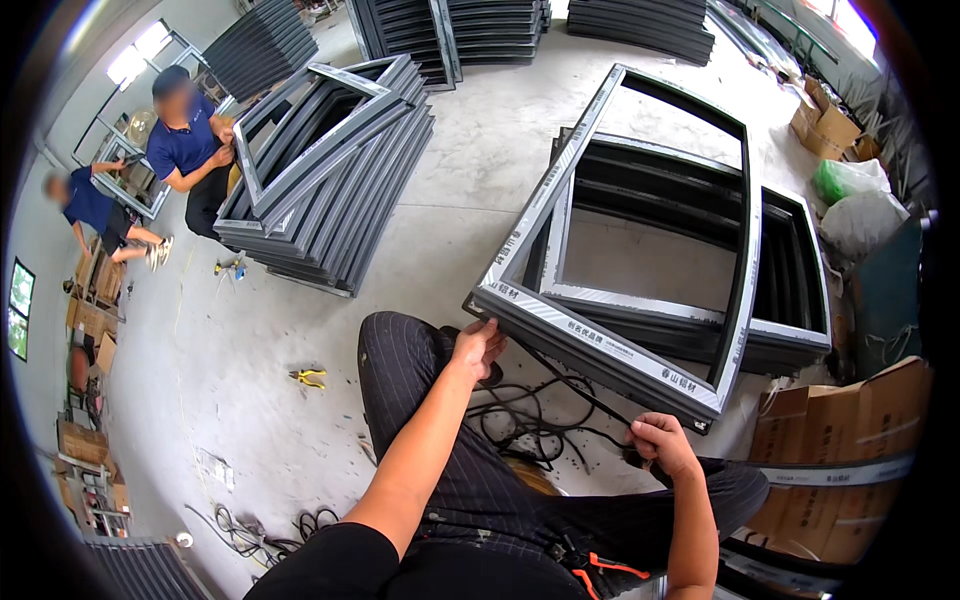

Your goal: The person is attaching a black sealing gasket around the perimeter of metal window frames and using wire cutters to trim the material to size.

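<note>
A grey metal window frame [600,338] with printed protective film leans at a slant over more frames in front of me. My left hand [478,350] is closed at its near left corner, fingers curled against the lower edge; the fingertips are partly hidden. My right hand [660,443] is closed around a thin black rubber strip [572,384]. That strip runs up from the right hand to the frame's underside, close to the left hand. Loose loops of black strip [520,425] lie on the floor between my legs, partly covered by the left forearm.
More frames [790,270] lie under the tilted one. At the left, a tall frame stack [350,220] stands beside a co-worker [185,140]; another person [95,210] sits behind. Yellow-handled pliers [308,378] lie on the floor. Orange-handled pliers [615,568] rest by my lap. Cardboard boxes [840,430] stand at right.
</note>
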